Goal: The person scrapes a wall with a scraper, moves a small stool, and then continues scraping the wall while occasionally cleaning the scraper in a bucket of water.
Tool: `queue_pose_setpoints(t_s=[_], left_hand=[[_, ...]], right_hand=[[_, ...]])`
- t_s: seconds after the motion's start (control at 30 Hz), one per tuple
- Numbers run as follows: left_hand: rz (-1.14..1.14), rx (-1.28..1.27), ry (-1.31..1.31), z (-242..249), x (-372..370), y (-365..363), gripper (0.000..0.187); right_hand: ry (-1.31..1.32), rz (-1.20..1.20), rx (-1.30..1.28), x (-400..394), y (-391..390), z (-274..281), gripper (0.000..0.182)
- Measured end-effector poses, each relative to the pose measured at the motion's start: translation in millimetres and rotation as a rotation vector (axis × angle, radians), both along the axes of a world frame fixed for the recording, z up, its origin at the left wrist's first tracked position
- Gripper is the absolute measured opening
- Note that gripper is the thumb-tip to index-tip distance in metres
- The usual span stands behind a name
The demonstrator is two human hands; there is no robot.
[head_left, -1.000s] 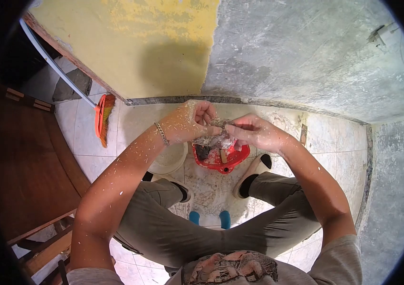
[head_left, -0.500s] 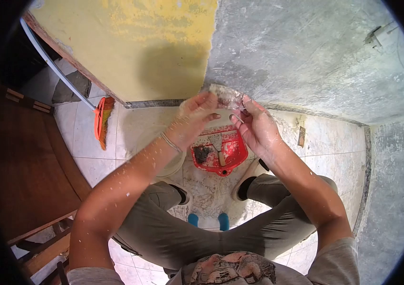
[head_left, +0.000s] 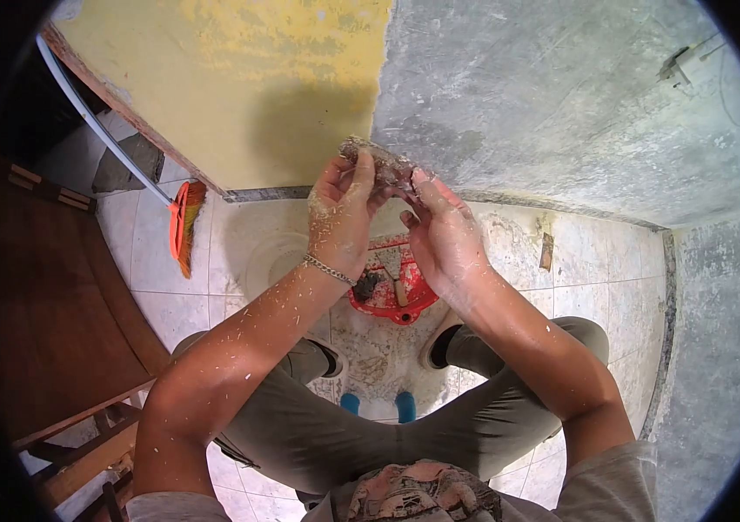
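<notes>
Both hands are raised in front of the wall corner, over a red dustpan (head_left: 413, 304), and hold one greyish, dusty piece (head_left: 387, 163) between them. My left hand (head_left: 344, 204) pinches its left end, with thumb and fingers closed on it. At the other end, my right hand (head_left: 444, 222) grips the piece between thumb and fingers. What the piece is cannot be made out. Pale flecks cover both forearms. In the dustpan lie a scraper (head_left: 398, 274) and a dark lump (head_left: 368, 285).
A broom (head_left: 185, 228) leans at the left near the yellow wall (head_left: 300, 52). Behind and to the right stands a grey wall (head_left: 544, 96). Brown wooden furniture (head_left: 65, 304) is at the left. A small brown strip (head_left: 547, 251) lies on the tiles.
The piece and both hands have moved slightly left. My left hand has turned and its thumb now presses on the piece, which is tilted and looks darker.
</notes>
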State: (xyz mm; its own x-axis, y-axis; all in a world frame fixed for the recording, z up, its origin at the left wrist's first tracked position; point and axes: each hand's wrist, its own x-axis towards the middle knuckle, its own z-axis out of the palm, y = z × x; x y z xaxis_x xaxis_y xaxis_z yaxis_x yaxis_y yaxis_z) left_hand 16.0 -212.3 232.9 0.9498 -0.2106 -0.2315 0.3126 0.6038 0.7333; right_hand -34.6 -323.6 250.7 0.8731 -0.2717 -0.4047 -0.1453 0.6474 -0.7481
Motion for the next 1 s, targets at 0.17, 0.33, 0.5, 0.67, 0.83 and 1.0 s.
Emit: queue_pose_setpoints(t_s=[0.17, 0.33, 0.5, 0.67, 0.83, 1.0], left_hand=[[-0.076, 0.12, -0.162, -1, -9, -7, 0.019], [-0.008, 0.208, -0.281, 3, -12, -10, 0.018], [-0.018, 0.29, -0.396, 0, -23, -11, 0.032], [-0.063, 0.353, -0.477, -2, -23, -11, 0.034], [-0.147, 0.241, -0.38, -10, -21, -13, 0.027], [-0.239, 0.309, -0.302, -8, -22, -10, 0.028]], right_hand=[[-0.034, -0.006, 0.026, 1, -6, -1, 0.014], [-0.014, -0.025, 0.025, -2, 0, 7, 0.013], [-0.007, -0.126, 0.103, -7, 9, 10, 0.015], [-0.009, -0.081, 0.142, -9, 6, 10, 0.02], [0.046, -0.123, 0.084, -10, 4, 14, 0.024], [0.004, -0.091, 0.101, -9, -2, 13, 0.021]])
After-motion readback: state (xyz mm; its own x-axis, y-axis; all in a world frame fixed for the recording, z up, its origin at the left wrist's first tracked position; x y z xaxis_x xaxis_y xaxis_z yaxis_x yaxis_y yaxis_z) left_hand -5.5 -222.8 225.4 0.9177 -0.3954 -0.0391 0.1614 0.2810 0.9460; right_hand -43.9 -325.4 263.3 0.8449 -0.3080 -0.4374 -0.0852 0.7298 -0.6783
